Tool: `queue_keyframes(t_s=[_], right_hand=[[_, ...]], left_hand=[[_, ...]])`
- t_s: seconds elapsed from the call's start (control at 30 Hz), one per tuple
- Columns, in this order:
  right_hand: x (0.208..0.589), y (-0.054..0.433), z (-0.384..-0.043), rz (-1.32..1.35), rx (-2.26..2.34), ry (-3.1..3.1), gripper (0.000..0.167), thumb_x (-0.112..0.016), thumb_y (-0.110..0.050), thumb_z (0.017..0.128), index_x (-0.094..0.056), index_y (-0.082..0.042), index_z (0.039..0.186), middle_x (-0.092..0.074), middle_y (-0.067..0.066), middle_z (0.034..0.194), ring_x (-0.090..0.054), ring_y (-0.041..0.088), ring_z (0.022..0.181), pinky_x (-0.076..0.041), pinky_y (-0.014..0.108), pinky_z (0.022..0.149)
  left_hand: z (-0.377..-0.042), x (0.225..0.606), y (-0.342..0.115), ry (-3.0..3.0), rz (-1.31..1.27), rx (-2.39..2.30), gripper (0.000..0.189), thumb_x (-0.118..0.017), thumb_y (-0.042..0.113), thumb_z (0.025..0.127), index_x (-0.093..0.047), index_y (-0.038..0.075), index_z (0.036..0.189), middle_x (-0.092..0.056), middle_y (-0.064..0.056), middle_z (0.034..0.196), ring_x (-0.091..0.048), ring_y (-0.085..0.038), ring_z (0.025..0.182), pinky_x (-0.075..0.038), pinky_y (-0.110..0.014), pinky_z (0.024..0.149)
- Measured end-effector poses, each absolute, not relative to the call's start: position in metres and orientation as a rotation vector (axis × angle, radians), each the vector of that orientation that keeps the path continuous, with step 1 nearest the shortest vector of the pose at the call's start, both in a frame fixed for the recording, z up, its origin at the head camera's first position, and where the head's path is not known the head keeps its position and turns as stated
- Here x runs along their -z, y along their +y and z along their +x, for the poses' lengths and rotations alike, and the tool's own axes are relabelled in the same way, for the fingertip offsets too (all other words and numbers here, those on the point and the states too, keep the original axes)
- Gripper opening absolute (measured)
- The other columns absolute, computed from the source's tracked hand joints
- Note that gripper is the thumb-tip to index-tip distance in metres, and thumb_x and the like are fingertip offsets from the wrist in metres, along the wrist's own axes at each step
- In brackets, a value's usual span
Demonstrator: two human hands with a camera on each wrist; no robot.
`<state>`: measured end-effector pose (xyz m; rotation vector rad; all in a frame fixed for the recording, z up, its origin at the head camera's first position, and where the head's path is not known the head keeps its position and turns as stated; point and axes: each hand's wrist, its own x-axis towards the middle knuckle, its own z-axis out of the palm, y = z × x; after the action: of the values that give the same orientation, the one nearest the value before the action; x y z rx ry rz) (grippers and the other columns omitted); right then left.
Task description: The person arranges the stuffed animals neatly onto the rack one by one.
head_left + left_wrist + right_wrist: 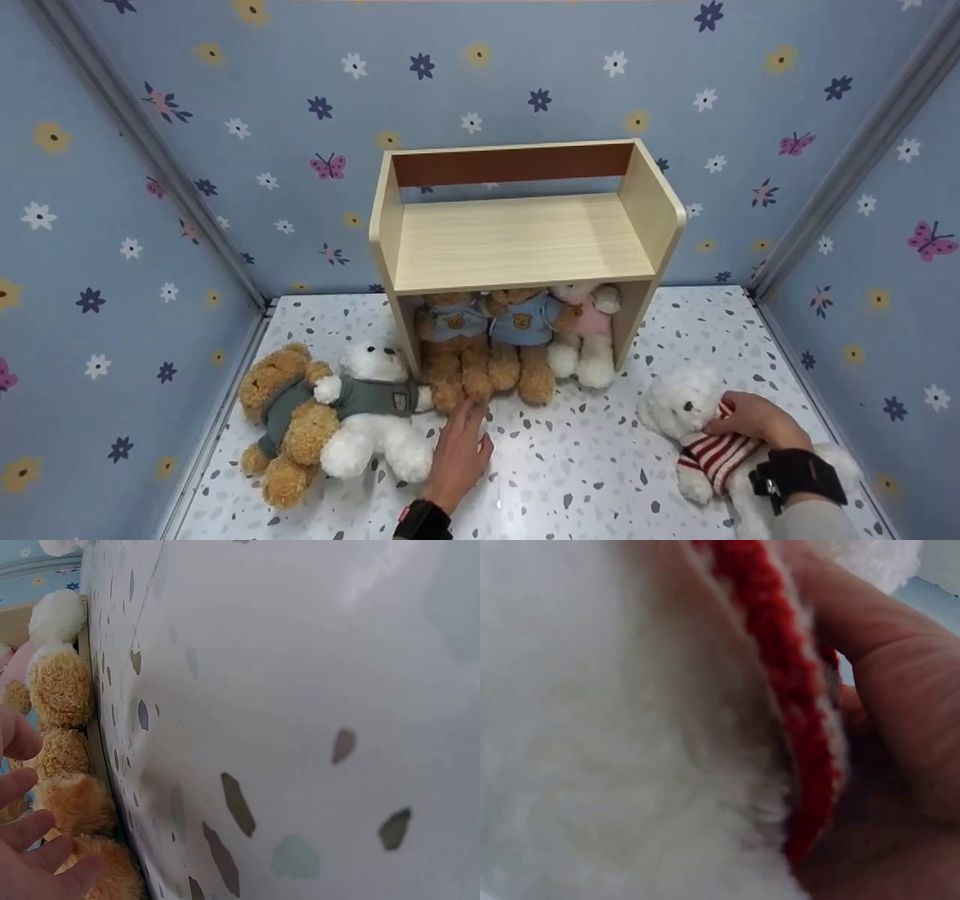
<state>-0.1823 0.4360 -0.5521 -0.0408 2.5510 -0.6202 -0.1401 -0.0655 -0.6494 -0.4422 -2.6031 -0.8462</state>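
A white teddy bear (679, 401) in a red-and-white striped sweater (724, 454) lies at the right. My right hand (761, 420) grips it around the upper body; the right wrist view shows white fur and the red knit edge (780, 667) against that hand. At the shelf's lower opening, my left hand (459, 454) reaches toward the feet of a brown teddy bear (457, 356) in a pale blue top, fingers spread and loosely extended. In the left wrist view those fingers are close to brown furry feet (75, 802); contact is hard to tell.
Beside that bear in the wooden shelf (525, 240) sit another brown bear (521, 326) in blue and a white plush (589, 322) in pink. Left of the shelf lie a brown bear (281, 405) and a white bear (379, 416), both in dark green. Flowered walls (480, 82) enclose the speckled surface (570, 450).
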Motion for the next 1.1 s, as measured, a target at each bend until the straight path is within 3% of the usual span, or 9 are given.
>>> queue_keyframes(t_s=[0.17, 0.5, 0.73, 0.83, 0.97, 1.1], right_hand=[[0.559, 0.439, -0.177, -0.130, 0.721, 2.598, 0.040, -0.078, -0.031, 0.090, -0.045, -0.010, 0.084, -0.040, 0.001, 0.075, -0.041, 0.018, 0.067, -0.030, 0.033, 0.063], [0.542, 0.440, -0.163, -0.216, 0.823, 2.718, 0.041, -0.083, -0.027, 0.085, -0.045, -0.011, 0.082, -0.042, -0.002, 0.071, -0.042, 0.013, 0.060, -0.034, 0.026, 0.056], [0.522, 0.423, -0.162, -0.255, 0.943, 2.834, 0.031, -0.082, -0.022, 0.084, -0.053, -0.012, 0.088, -0.047, -0.002, 0.070, -0.045, 0.010, 0.058, -0.037, 0.025, 0.053], [0.521, 0.412, -0.162, -0.253, 0.996, 2.874, 0.030, -0.081, -0.020, 0.085, -0.063, -0.009, 0.106, -0.060, 0.003, 0.082, -0.054, 0.013, 0.070, -0.044, 0.027, 0.060], [0.522, 0.399, -0.163, -0.215, 1.031, 2.916, 0.054, -0.081, -0.024, 0.088, -0.062, -0.003, 0.135, -0.070, 0.016, 0.115, -0.064, 0.026, 0.099, -0.051, 0.037, 0.081], [0.523, 0.387, -0.164, -0.161, 1.090, 2.915, 0.063, -0.079, -0.029, 0.091, -0.057, -0.001, 0.142, -0.067, 0.023, 0.127, -0.063, 0.036, 0.112, -0.051, 0.048, 0.090]], left_hand=[[-0.140, 0.652, -0.066, -2.602, -0.429, 0.867, 0.031, -0.076, 0.002, 0.089, -0.068, 0.005, 0.119, -0.056, -0.026, 0.139, -0.063, -0.039, 0.114, -0.055, -0.053, 0.090], [-0.140, 0.651, -0.062, -2.614, -0.437, 0.861, 0.055, -0.076, 0.003, 0.089, -0.057, -0.002, 0.141, -0.056, -0.025, 0.138, -0.059, -0.041, 0.124, -0.053, -0.053, 0.099], [-0.142, 0.648, -0.059, -2.585, -0.457, 0.871, 0.063, -0.076, 0.002, 0.089, -0.051, -0.002, 0.146, -0.055, -0.023, 0.141, -0.055, -0.036, 0.129, -0.051, -0.049, 0.103], [-0.141, 0.646, -0.058, -2.585, -0.472, 0.819, 0.063, -0.077, 0.003, 0.089, -0.051, -0.003, 0.146, -0.054, -0.022, 0.142, -0.055, -0.036, 0.130, -0.051, -0.048, 0.104], [-0.142, 0.646, -0.057, -2.576, -0.495, 0.777, 0.063, -0.077, 0.003, 0.088, -0.051, -0.003, 0.146, -0.053, -0.022, 0.143, -0.055, -0.035, 0.129, -0.050, -0.047, 0.104], [-0.144, 0.647, -0.058, -2.531, -0.515, 0.759, 0.063, -0.078, 0.002, 0.086, -0.053, -0.003, 0.143, -0.054, -0.022, 0.141, -0.056, -0.034, 0.128, -0.051, -0.046, 0.102]])
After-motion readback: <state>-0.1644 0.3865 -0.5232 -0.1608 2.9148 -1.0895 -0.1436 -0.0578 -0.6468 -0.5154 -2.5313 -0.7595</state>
